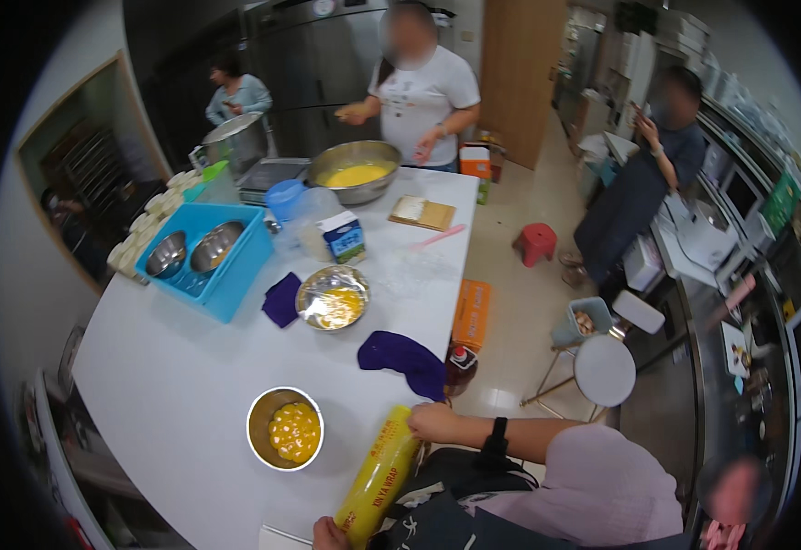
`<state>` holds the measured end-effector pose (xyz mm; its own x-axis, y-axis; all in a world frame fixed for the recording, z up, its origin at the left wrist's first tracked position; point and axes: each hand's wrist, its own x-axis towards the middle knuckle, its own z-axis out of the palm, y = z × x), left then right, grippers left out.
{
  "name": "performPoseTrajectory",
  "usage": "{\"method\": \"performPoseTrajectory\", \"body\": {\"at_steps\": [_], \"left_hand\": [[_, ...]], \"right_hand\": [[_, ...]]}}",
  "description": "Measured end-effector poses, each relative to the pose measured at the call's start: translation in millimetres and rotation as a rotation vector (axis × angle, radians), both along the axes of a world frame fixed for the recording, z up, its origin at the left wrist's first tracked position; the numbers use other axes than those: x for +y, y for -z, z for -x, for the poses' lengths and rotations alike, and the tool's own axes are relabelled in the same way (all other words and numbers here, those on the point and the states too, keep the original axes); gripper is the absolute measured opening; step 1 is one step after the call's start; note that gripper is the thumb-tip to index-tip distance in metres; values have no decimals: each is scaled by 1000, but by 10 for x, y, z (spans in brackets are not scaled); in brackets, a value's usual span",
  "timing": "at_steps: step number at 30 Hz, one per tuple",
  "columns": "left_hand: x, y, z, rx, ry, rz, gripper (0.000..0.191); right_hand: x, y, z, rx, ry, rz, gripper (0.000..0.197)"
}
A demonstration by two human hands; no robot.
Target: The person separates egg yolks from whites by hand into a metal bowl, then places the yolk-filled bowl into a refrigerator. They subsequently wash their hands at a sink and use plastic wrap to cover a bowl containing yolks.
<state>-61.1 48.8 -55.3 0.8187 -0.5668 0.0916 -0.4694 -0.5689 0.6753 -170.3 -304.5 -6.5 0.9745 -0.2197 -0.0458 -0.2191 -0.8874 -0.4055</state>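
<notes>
A yellow roll of plastic wrap (pixel 380 474) lies at a slant near the table's front edge, against the dark apron. My right hand (pixel 433 422), with a black band on its wrist, holds the far end of the roll. At the near end, partly cut off by the picture's bottom, my left hand (pixel 330 535) grips it. Left of the roll stands a round metal pot (pixel 256 440) holding egg yolks (pixel 294 432). Farther back, a metal bowl (pixel 306 313) with yellow contents has clear film over it. Purple cloths (pixel 404 357) lie beside and below this bowl.
A blue plastic bin (pixel 235 292) holds metal bowls. Beyond are a milk carton (pixel 344 237), a wooden board (pixel 442 215) and a large metal bowl of yellow mixture (pixel 356 194). A person (pixel 428 96) stands behind it; others stand farther off. A stool (pixel 605 371) is at right.
</notes>
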Motion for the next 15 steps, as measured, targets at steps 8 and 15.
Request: {"method": "performPoseTrajectory", "body": {"at_steps": [8, 15], "left_hand": [[-37, -193, 14, -116, 45, -64, 22], [-45, -419, 61, -63, 140, -138, 17]], "right_hand": [[147, -143, 57, 93, 112, -49, 14], [-100, 36, 173, -41, 114, -314, 15]]}}
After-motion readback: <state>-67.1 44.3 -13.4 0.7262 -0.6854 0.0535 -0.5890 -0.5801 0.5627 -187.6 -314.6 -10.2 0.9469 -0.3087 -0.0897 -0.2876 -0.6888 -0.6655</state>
